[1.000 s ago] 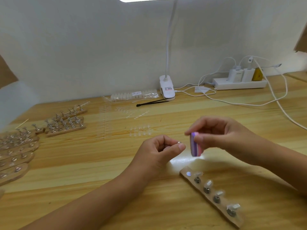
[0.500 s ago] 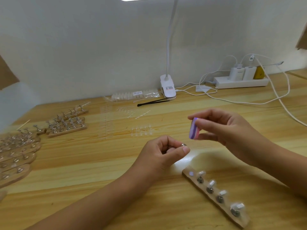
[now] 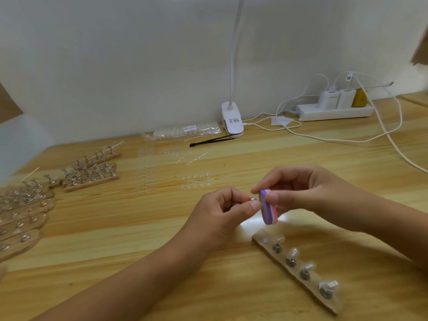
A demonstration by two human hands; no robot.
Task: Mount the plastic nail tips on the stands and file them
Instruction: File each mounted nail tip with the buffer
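Note:
My left hand [image 3: 223, 212] pinches a small metal stand [image 3: 253, 199] between thumb and fingers; any nail tip on it is hidden. My right hand [image 3: 308, 193] grips a purple-and-pink buffer block [image 3: 268, 208] and holds its face against that stand. Below them a wooden strip [image 3: 298, 278] lies on the table with several metal stands carrying clear nail tips [image 3: 292, 253]; its near-left slot [image 3: 265, 240] holds no stand.
Loose clear nail tips [image 3: 195, 181] and sprues lie mid-table. More wooden strips with stands [image 3: 92, 174] crowd the left edge. At the back sit a bag of tips [image 3: 185, 132], black tweezers [image 3: 212, 141], a clip lamp [image 3: 232, 120] and a power strip [image 3: 333, 111] with trailing white cables.
My right hand brought the buffer block down and left from a raised position onto the stand in my left hand. The left hand stayed nearly still.

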